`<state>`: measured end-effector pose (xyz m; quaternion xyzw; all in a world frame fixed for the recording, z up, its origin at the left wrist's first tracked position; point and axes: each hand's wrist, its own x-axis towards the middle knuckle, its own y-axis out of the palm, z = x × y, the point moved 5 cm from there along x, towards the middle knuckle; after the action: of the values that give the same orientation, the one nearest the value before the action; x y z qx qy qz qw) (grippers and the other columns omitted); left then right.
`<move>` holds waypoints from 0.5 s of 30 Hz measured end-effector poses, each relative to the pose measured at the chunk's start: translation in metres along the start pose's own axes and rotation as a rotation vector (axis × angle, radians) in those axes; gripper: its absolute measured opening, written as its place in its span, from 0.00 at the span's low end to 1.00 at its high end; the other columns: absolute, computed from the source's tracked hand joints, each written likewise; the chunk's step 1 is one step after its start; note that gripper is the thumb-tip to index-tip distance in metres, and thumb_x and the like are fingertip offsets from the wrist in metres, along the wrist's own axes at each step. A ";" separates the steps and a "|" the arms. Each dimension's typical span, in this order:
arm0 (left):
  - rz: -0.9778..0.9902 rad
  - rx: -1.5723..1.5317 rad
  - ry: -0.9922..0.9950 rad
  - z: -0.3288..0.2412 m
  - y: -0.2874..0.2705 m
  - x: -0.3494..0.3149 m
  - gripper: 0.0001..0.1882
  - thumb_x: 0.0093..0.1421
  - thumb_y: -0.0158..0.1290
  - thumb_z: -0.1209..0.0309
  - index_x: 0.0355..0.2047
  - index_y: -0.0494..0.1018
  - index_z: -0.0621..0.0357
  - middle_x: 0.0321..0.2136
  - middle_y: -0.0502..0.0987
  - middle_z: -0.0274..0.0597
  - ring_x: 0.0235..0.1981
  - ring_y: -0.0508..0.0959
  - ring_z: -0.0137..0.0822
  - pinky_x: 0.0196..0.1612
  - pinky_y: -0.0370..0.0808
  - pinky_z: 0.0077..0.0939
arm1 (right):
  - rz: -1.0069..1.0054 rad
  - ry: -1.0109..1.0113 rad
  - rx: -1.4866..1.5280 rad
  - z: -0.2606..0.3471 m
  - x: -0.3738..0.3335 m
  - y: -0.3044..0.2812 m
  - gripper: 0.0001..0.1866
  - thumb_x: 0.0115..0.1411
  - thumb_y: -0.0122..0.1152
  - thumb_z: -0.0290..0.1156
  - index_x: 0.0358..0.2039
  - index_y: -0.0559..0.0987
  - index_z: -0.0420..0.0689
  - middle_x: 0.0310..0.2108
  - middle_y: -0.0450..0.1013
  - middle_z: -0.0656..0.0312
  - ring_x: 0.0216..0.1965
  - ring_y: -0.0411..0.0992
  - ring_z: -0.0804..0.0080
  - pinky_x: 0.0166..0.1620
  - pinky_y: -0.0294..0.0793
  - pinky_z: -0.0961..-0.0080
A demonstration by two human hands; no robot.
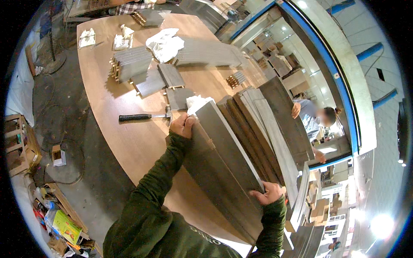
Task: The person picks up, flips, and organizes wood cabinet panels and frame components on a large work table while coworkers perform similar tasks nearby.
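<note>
My left hand (183, 125) is closed over the far left end of a long dark grey board (223, 144) with a pale edge. My right hand (269, 193) grips the right edge of the same board, thumb on its upper face. A second dark face (211, 189) lies along it on my side; whether it is a separate board I cannot tell. Just beyond my left hand rests a claw hammer (137, 117) with a black handle. White crumpled wrapping (198, 103) sits by the board's far end.
Stacked dark boards (254, 137) lie to the right, where a co-worker (307, 116) touches another panel (284, 112). Farther up the wooden table (101, 81) are bundled grey slats (133, 62), short panels (149, 81) and a white plastic bag (164, 44). Crates (19, 144) stand on the floor at left.
</note>
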<state>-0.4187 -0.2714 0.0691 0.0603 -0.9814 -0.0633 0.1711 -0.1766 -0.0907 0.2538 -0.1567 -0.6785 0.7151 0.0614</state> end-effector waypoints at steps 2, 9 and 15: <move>-0.019 0.011 0.018 0.000 0.000 0.000 0.24 0.57 0.40 0.50 0.20 0.66 0.61 0.14 0.66 0.52 0.18 0.69 0.48 0.23 0.65 0.34 | -0.003 -0.054 0.069 -0.005 0.001 0.003 0.23 0.42 0.65 0.52 0.24 0.76 0.43 0.13 0.66 0.54 0.17 0.66 0.58 0.22 0.63 0.69; -0.096 0.045 0.131 0.009 0.010 -0.001 0.21 0.60 0.36 0.57 0.20 0.67 0.61 0.15 0.66 0.52 0.18 0.69 0.51 0.23 0.64 0.36 | -0.268 -0.047 -0.131 -0.014 -0.005 0.014 0.27 0.40 0.66 0.53 0.29 0.75 0.42 0.14 0.67 0.54 0.19 0.69 0.56 0.25 0.66 0.66; -0.091 0.010 0.128 0.001 0.001 0.000 0.23 0.61 0.33 0.57 0.20 0.67 0.62 0.15 0.65 0.53 0.18 0.68 0.49 0.22 0.63 0.35 | -0.024 -0.039 -0.001 -0.024 -0.001 0.023 0.27 0.39 0.66 0.53 0.30 0.75 0.42 0.15 0.69 0.55 0.21 0.71 0.55 0.26 0.68 0.64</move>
<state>-0.4188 -0.2700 0.0680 0.1097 -0.9649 -0.0621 0.2304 -0.1657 -0.0701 0.2308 -0.1345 -0.6817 0.7170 0.0565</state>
